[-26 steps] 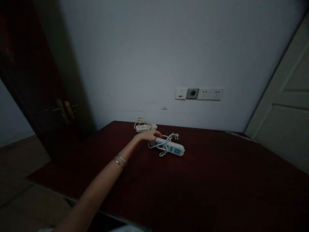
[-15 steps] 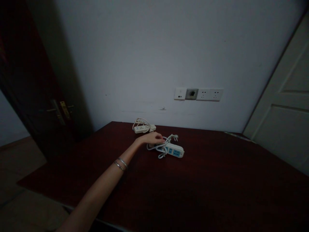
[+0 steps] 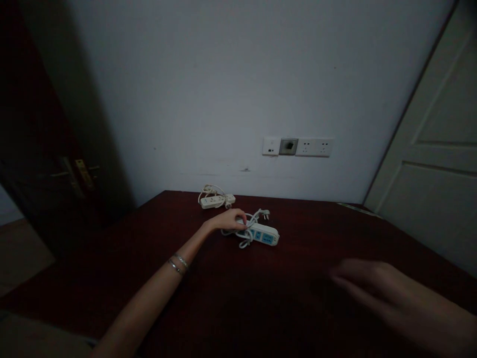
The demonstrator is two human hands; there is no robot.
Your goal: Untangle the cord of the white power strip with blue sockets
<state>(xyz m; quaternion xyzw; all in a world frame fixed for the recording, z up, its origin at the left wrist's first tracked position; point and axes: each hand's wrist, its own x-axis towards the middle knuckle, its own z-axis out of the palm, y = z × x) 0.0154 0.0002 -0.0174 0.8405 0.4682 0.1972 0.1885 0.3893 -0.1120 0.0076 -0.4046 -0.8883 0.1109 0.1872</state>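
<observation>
Head view: the left hand [image 3: 228, 220] is stretched far out over the dark red surface [image 3: 261, 298], its fingers curled round the near end of a white power strip [image 3: 261, 233] with blue sockets and its bunched white cord [image 3: 249, 226]. The strip lies flat on the surface, running rightward from that hand, its plug [image 3: 265, 214] just behind it. A second, smaller power strip [image 3: 213, 200] lies beyond the left hand, near the wall. The right hand [image 3: 376, 288] hovers open, fingers spread, well apart from the strip. Wall sockets [image 3: 298, 146] sit above both hands.
</observation>
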